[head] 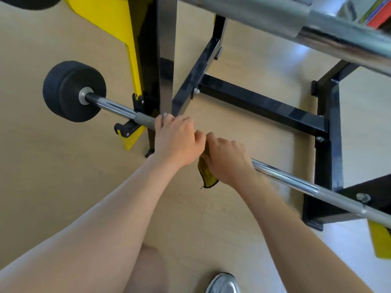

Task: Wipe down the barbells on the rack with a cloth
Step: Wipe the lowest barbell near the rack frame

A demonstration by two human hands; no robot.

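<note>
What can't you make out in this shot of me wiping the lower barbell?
Head view only.
1. cloth: mostly hidden under the right hand; only a yellow corner shows.
2. lower barbell: the stretch under the left hand and right hand is hidden; its right end is cut off by the frame edge.
3. upper barbell: blurred, both ends cut off.

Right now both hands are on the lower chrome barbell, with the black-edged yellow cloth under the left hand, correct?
No. The head view shows the black-edged yellow cloth under the right hand, not the left hand. Both hands are on the lower chrome barbell.
</note>
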